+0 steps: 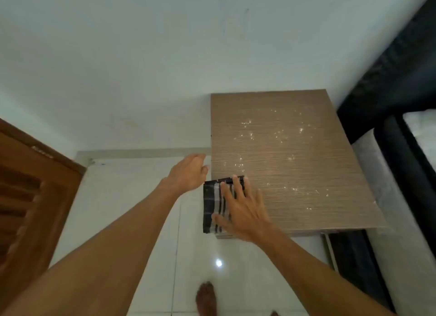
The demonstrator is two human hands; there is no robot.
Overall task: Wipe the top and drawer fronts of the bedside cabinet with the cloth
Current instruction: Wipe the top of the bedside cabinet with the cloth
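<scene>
Wood-grain laminate in a pale brown covers the top of the bedside cabinet (283,164), which stands against the white wall (141,55) with the dark bed frame (382,84) just beside it on the right. We see small bright specks scattered over the middle of that top. Our right hand (243,209) lies flat with its fingers spread apart on the folded cloth (213,207), a dark fabric with pale checked stripes, pressing it onto the near left corner of the cabinet top; the cloth's left edge hangs slightly past the cabinet's side. Our left hand (188,174) is open and holds nothing, fingers loosely extended, at the cabinet's left edge just beyond the cloth; we cannot tell whether it touches the cabinet. Glossy white floor tiles (132,209) lie below, with a bare foot (206,296) at the bottom of the view and a brown wooden door (30,193) on the left. Drawer fronts are hidden from this angle.
</scene>
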